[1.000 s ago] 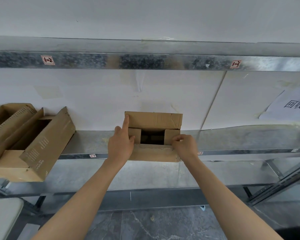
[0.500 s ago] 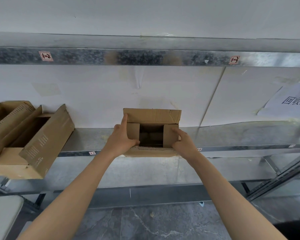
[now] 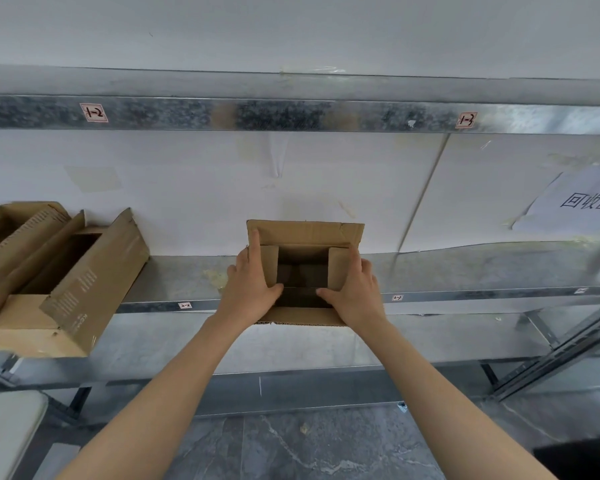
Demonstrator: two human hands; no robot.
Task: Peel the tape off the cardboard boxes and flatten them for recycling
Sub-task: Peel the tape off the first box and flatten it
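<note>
Now the left hand (image 3: 253, 289) and right hand (image 3: 354, 292) grip the box (image 3: 305, 233), thumbs newly hooked inside.

A galvanised grey metal shelving rack (image 3: 465, 271) stands against a white panelled wall (image 3: 187, 174). Small white labels marked 1-2 (image 3: 94, 112) and 1-3 (image 3: 466, 120) sit on its upper beam. A white paper sign with black characters (image 3: 582, 202) hangs on the wall at right. Grey marbled floor (image 3: 326, 445) lies below.

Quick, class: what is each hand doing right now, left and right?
Left hand: grips the left side of the small box, thumb in its opening.
Right hand: grips the box's right side, thumb in too.
</note>
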